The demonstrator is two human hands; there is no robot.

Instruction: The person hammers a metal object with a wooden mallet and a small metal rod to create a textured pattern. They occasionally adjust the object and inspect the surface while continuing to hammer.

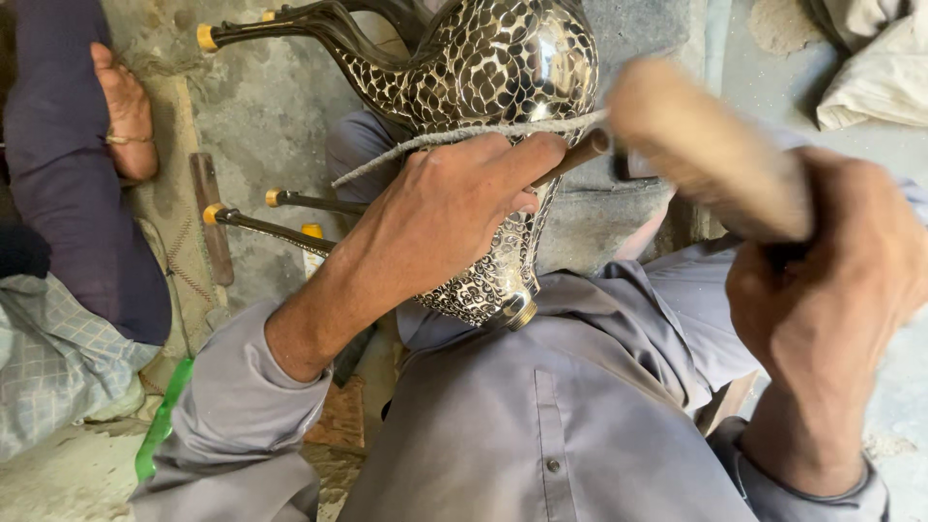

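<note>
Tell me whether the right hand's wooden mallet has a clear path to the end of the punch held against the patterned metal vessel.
Probably yes. The right hand holds the wooden mallet just beside the punch, whose end juts free of the left hand. Nothing lies between them, though the mallet is blurred.

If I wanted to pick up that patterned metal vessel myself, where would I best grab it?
Probably by the narrow neck just above the threaded brass collar, coming from the side. The patterned metal vessel swells into a wide, slick, rounded belly that a hand cannot close around, and the left hand with its punch already covers the middle.
</note>
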